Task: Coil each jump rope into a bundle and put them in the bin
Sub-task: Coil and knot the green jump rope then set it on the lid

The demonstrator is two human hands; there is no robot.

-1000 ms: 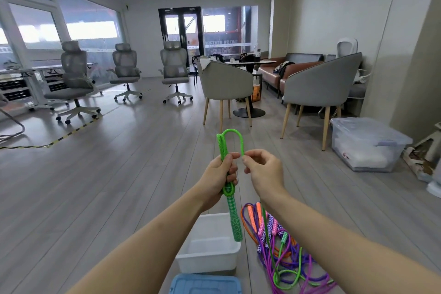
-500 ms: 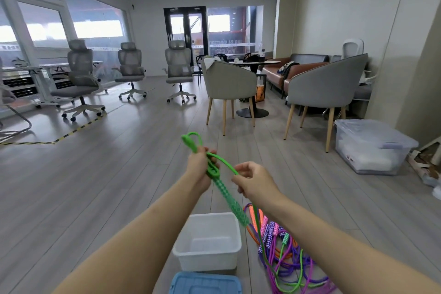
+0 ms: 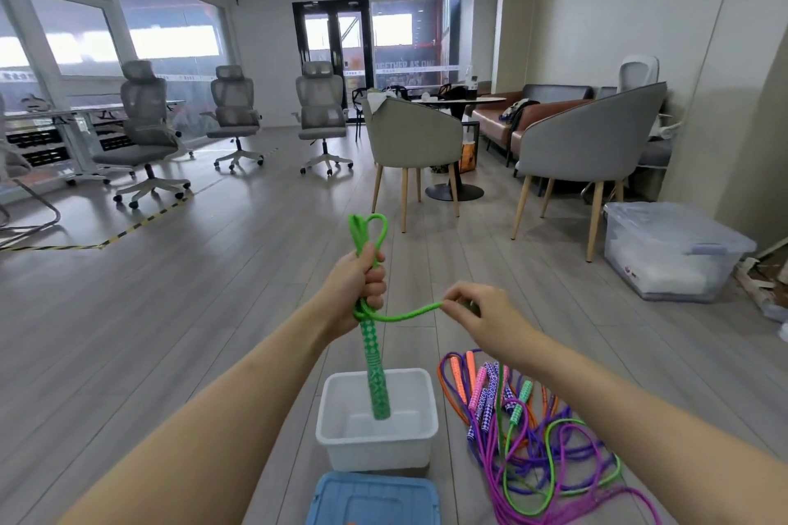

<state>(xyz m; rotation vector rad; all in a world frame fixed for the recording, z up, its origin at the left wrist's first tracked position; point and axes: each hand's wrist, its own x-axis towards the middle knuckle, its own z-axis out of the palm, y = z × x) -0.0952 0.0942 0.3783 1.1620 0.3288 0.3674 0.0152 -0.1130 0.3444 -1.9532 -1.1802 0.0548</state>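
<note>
Green braided jump rope (image 3: 370,313), folded into a bundle, stands upright in the left hand (image 3: 356,290), whose fingers are curled tightly round the gathered strands. Loops of the cord stick out above the fist, and the patterned green-and-white handles (image 3: 376,375) hang straight down below it, their lower ends in front of the open bin. A turn of cord is wrapped round the bundle just under the fist, and from that wrap a single strand runs out sideways to the right hand (image 3: 477,318). The right hand pinches the end of that strand between thumb and fingertips, held apart from the left hand at about the same height, so the strand is drawn fairly taut between them.

Below the hands, a white rectangular plastic bin (image 3: 377,441) sits on the grey wood-plank floor (image 3: 170,311). Touching or just in front of its near wall lies a blue plastic lid (image 3: 373,501). Just to the right of the bin, a loose tangle of purple, orange, pink and green jump ropes (image 3: 550,439) lies spread on the floor, their patterned handles grouped near the bin's right side.

Farther off to the right, a clear lidded storage box (image 3: 669,251) stands by the wall, with two grey armchairs (image 3: 588,141) behind it.
</note>
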